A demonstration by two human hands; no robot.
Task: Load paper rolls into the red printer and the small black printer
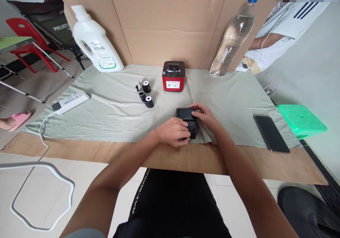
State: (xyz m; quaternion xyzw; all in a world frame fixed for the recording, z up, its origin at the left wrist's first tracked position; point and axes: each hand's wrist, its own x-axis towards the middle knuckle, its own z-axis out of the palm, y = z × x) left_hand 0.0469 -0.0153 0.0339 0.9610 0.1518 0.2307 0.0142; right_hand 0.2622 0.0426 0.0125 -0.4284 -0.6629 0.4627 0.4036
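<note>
A small black boxy device (pixel 186 114) with a flat top panel sits near the front of the cloth-covered table; a dark, shiny, strip-like part shows at its front. My left hand (pixel 174 131) is closed on its near left side, with the fingers curled over the front part. At the far right corner, my right hand (pixel 204 114) grips the device, thumb on the top panel and fingers around the back edge. My hands hide much of its sides. Black rolls with white cores, one of them a standing roll (pixel 148 102), are to the left. Behind stands a red-and-black printer-like box (pixel 173 82).
A white detergent bottle (pixel 97 45) and a clear bottle with a blue cap (pixel 233 36) stand against the cardboard (pixel 170 22). A power strip (pixel 71 102) lies left, a phone (pixel 271 133) right. Beyond are a green stool (pixel 302 119) and a person in a white shirt (pixel 287 29).
</note>
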